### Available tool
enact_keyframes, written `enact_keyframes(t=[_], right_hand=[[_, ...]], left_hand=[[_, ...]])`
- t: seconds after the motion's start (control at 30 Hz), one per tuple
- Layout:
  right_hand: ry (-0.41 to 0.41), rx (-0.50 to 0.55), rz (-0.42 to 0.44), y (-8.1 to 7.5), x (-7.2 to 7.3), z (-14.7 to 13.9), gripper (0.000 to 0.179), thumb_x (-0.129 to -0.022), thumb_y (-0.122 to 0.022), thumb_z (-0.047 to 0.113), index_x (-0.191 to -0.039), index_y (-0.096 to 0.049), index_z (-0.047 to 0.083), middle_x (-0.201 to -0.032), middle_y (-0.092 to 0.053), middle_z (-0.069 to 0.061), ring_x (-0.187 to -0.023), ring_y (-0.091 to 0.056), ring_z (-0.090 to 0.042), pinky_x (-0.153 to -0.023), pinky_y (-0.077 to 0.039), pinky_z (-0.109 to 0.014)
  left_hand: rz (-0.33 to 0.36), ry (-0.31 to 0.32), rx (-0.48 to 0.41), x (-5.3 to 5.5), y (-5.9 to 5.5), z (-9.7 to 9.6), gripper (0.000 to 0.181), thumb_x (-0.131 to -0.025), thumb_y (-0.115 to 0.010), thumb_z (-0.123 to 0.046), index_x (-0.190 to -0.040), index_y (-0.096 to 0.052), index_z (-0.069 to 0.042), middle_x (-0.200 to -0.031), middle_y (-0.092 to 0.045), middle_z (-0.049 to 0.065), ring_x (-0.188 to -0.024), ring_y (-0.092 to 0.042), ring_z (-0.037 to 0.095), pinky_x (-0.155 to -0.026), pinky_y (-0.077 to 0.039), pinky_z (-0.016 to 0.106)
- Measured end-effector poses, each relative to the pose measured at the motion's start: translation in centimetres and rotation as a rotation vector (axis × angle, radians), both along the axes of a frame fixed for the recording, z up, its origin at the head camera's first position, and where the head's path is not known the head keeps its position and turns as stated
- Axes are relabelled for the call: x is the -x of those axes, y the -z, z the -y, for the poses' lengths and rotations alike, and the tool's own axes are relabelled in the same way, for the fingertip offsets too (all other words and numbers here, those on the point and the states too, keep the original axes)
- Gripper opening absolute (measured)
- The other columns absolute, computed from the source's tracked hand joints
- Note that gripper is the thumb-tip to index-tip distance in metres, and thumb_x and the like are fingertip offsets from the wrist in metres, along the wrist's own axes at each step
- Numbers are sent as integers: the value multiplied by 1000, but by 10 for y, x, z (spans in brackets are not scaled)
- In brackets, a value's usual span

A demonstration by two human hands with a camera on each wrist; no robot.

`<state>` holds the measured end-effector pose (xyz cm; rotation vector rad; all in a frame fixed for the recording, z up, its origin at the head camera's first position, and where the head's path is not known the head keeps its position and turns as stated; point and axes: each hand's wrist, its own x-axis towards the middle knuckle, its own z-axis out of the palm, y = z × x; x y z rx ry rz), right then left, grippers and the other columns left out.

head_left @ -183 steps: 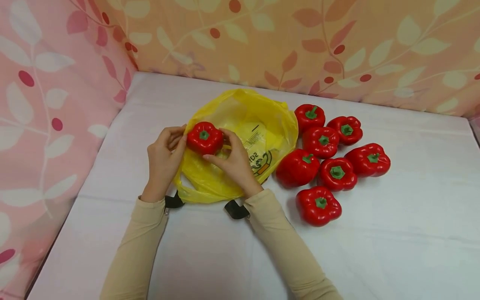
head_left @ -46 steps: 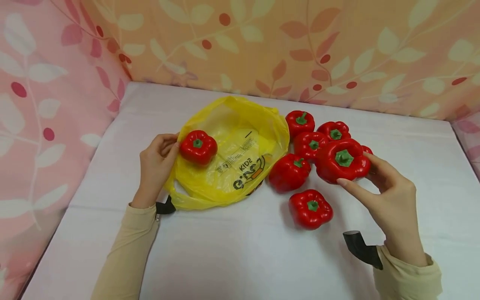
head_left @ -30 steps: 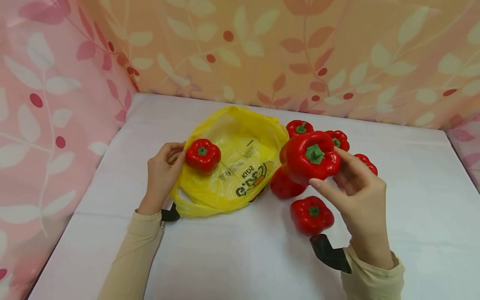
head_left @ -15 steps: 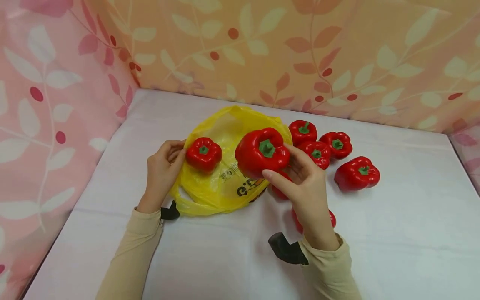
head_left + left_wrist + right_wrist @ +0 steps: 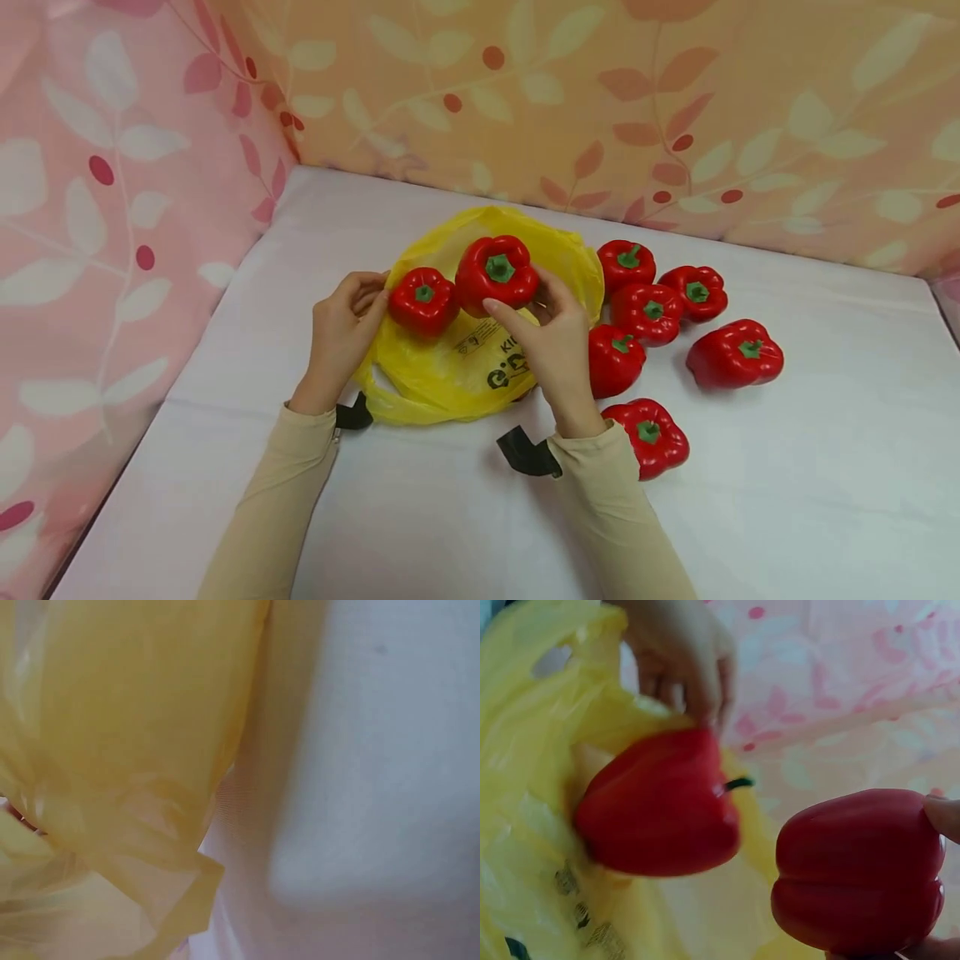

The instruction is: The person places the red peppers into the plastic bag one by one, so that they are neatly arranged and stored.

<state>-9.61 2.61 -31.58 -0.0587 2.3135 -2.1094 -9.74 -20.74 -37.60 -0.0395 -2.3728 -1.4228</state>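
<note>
My left hand [image 5: 343, 337] pinches the left rim of a yellow plastic bag [image 5: 442, 398] that lies with its mouth spread. A red bell pepper [image 5: 422, 312] with a green stem sits in the bag, right by the left fingertips. My right hand [image 5: 558, 346] grips a second red bell pepper [image 5: 483, 279] over the bag, thumb in front and fingers behind. In the right wrist view, this held pepper [image 5: 859, 874] is apart from the pepper in the bag [image 5: 660, 810]. The left wrist view is mostly filled by the bag [image 5: 135, 712].
To the right of the bag, several red bell peppers [image 5: 648, 312] stand on the white tablecloth [image 5: 420, 517]. One pepper [image 5: 656, 437] is partly covered by my right sleeve, another [image 5: 735, 354] sits farther right. Leaf-patterned cloth walls [image 5: 555, 108] bound the back and left.
The first pepper, earlier held between both hands, now sits in the bag. My right hand has carried another pepper leftward from the group to over the bag. My left hand stays at the rim.
</note>
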Motion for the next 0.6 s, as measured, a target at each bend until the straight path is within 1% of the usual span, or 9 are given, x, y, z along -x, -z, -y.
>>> enact_keyframes(t=[0.13,0.27,0.33,0.4,0.5,0.6], right_hand=[[18,-73,-22,14,13,4,63,-81,-76,25,-134,-48,6,-126,-55,-5,-110,-53,-18,-96,-48,-30],[62,-145,25,30,25,5,65,-80,-77,26,-134,-49,7,-126,-57,-6,-111,-54,-19,-96,-48,-28],[78,-161,51,35,31,5,65,-79,-77,26,-134,-49,7,-125,-57,-6,-111,-55,-18,-96,-47,-27],[63,-166,60,39,37,7,65,-79,-77,27,-134,-49,6,-126,-57,-6,-112,-55,-19,-97,-46,-28],[16,-179,74,42,45,11,67,-78,-78,28,-134,-49,5,-125,-57,-7,-110,-54,-19,-97,-46,-27],[-13,-187,103,46,51,15,69,-77,-79,29,-134,-48,5,-126,-57,-7,-109,-54,-19,-97,-46,-26]], left_hand=[[-20,-5,0,0,0,-3,19,-88,-62,3,-107,-60,8,-113,-65,19,-95,-67,29,-80,-53,22],[-15,18,1,-1,1,-5,20,-88,-62,2,-107,-59,9,-113,-65,20,-96,-67,28,-81,-53,23],[-17,27,8,0,2,-5,20,-88,-62,2,-107,-59,9,-113,-65,20,-96,-67,28,-81,-53,24],[-31,24,15,1,2,-5,20,-88,-63,2,-107,-60,9,-112,-65,19,-96,-67,28,-81,-53,25],[-54,7,22,2,1,-3,20,-88,-63,2,-106,-60,9,-111,-66,19,-95,-67,28,-80,-53,26],[-53,0,21,1,-1,-1,20,-88,-63,2,-106,-60,9,-112,-66,19,-96,-67,28,-80,-54,26]])
